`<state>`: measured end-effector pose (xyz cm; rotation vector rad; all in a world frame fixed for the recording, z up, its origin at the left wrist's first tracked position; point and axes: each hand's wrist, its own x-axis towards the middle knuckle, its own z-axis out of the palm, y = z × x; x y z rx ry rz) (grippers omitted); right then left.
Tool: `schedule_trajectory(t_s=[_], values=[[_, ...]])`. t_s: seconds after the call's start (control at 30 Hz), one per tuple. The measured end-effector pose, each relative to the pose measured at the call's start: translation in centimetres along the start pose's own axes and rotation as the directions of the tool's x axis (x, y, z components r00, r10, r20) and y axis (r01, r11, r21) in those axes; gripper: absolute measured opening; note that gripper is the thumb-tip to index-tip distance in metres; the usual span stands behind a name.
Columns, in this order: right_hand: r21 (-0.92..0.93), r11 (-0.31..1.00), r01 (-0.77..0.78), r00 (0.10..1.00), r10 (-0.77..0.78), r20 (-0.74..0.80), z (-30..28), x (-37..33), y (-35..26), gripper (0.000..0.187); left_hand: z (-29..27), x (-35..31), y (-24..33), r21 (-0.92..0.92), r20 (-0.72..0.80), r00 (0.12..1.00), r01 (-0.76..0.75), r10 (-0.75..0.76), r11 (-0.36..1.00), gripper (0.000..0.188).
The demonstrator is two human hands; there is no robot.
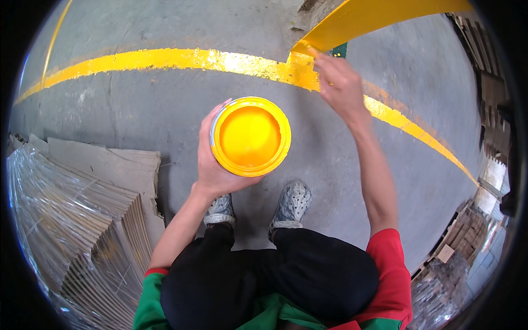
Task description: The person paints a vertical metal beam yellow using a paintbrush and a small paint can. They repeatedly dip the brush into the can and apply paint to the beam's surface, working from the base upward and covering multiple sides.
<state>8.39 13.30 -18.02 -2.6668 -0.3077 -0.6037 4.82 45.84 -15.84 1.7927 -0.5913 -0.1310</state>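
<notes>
My left hand point(206, 159) is wrapped round the left side and underside of an open can of yellow paint point(285, 124). Bright yellow paint lies inside it, and its rim is coated too. Ahead and to the right, my right hand point(342, 87) is closed on a paintbrush point(312, 50), slightly blurred and mostly hidden by the fingers. The brush end is at the lower edge of a yellow post point(374, 23), where it meets the floor. A yellow floor line point(181, 58) runs by its foot, looking wet and shiny near there.
Stacked cardboard sheets point(118, 242) in clear plastic stand at the left. More stacked cardboard point(459, 236) lies at the right. Below the can are my shoes point(291, 203) on the grey concrete floor point(137, 115). A small green patch point(341, 50) shows beside the post.
</notes>
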Motion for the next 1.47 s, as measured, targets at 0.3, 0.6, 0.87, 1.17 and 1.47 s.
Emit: schedule_trajectory(t_s=[0.3, 0.6, 0.87, 1.17, 1.47], values=[[-0.132, 0.991, -0.004, 0.992, -0.012, -0.125, -19.5, 7.1, -6.4, 0.025, 0.3, 0.1, 1.0, -0.02, -0.019, 1.0, 0.013, -0.013, 1.0, 0.123], [-0.683, 0.716, 0.142, 0.76, -0.521, -0.388, -27.5, 9.6, -8.2, 0.022, 0.0, -0.1, 2.7, -0.052, 0.01, 0.999, -0.045, 0.045, 0.998, 0.119], [-0.046, 0.993, 0.107, 0.937, -0.117, -0.33, -18.6, 2.4, -12.3, 0.029, -0.2, 0.6, 3.4, -0.187, 0.026, 0.997, -0.061, 0.067, 0.981, 0.12], [0.747, 0.606, -0.274, 0.891, 0.452, -0.04, -25.3, 3.0, -17.2, 0.01, -1.0, 5.5, 9.2, -0.188, 0.137, 0.969, -0.18, 0.208, 0.966, 0.106], [0.476, 0.809, -0.344, 0.935, 0.34, 0.097, -23.3, 4.5, -17.2, 0.024, -0.2, 7.8, 12.0, -0.229, 0.257, 0.925, -0.222, 0.278, 0.948, 0.107]])
